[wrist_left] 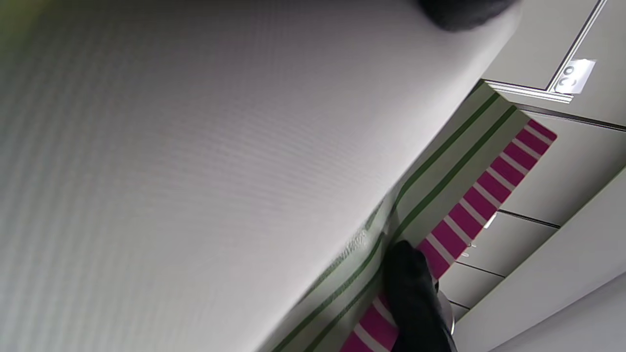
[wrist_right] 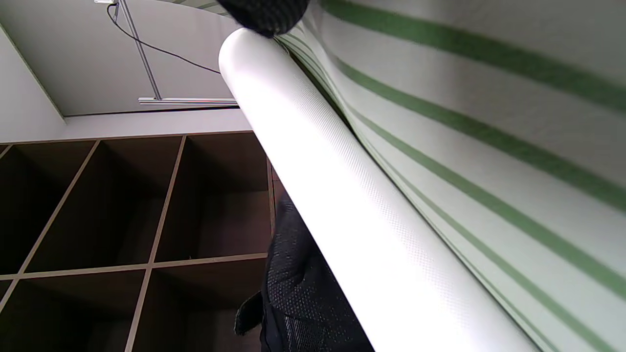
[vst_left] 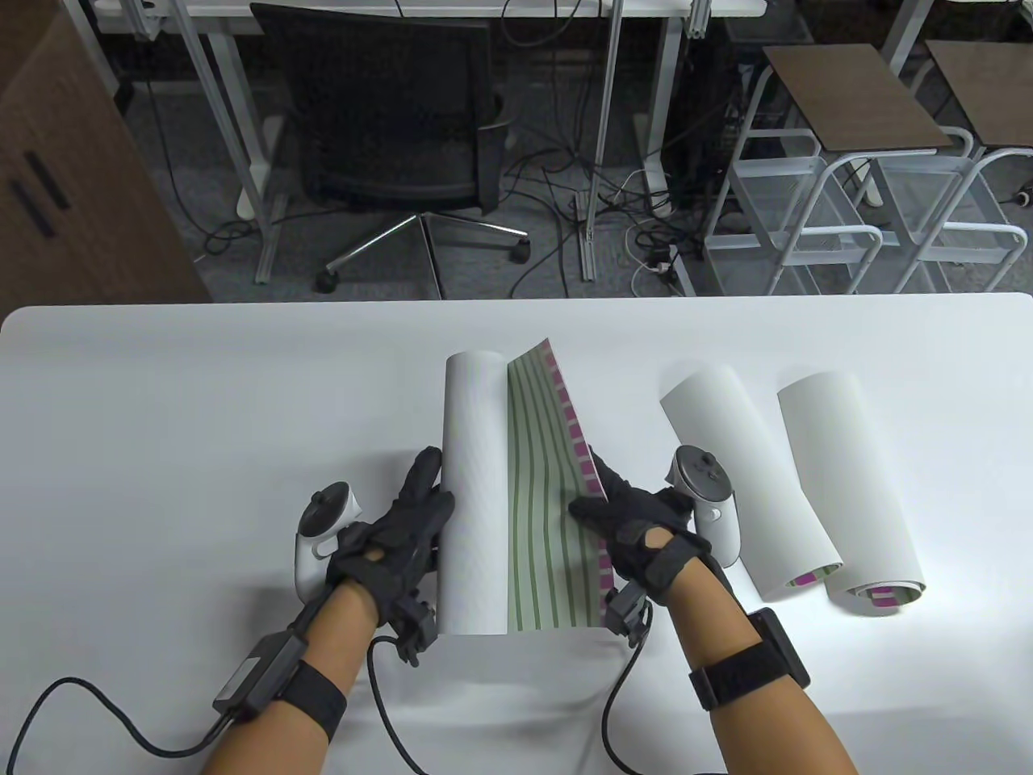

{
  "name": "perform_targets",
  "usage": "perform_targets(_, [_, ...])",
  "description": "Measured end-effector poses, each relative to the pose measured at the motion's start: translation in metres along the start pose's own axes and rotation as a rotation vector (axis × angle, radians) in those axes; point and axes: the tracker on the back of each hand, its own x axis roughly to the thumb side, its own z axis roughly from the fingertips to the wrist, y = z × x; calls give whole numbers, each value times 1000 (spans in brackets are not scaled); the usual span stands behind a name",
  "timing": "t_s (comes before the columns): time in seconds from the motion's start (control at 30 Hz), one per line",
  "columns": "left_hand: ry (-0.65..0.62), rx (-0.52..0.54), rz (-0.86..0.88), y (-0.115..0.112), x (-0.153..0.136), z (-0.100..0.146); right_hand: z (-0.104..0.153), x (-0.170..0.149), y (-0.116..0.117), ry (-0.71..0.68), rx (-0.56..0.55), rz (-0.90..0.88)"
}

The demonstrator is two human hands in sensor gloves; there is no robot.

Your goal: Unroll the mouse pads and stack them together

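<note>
Table [vst_left: 161, 387], white, spans the full width of the table view. Wide bare surface lies left of the work and along the near edge; the far edge runs just beyond the rolls.

Half-unrolled mouse pad [vst_left: 545, 492] sits at table centre. Its remaining roll [vst_left: 472, 484] lies on the left, white backing outward. The opened sheet, green stripes with a magenta-and-white banded border, extends right, its right edge lifted off the table.

Two more rolled pads lie right of it, side by side and slightly angled: middle roll [vst_left: 746, 476] and right roll [vst_left: 847, 484]. The near ends of both show the striped face inside. The middle roll lies just beside the right-hand tracker.

A short printed line shows on the sheet in the left wrist view; too blurred to read.

Left hand [vst_left: 395, 533]: fingers extended, pressing flat against the roll's left side. Right hand [vst_left: 629, 525]: pinches the lifted banded edge, thumb on the striped face.

Background: office chair [vst_left: 387, 121], wire-frame stools [vst_left: 855, 161].
</note>
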Motion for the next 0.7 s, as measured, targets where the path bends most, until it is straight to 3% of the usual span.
perform_targets(0.13, [46,-33,-39,-6,-3,-1,0,1,4,-2,8,17])
perform_targets(0.23, [67,18,-47,-7,-6,-2,0,0,6,-4,9,23])
perform_targets(0.7, [41,94,53,18,-6,4,4,0,-10,-11,-26,-27])
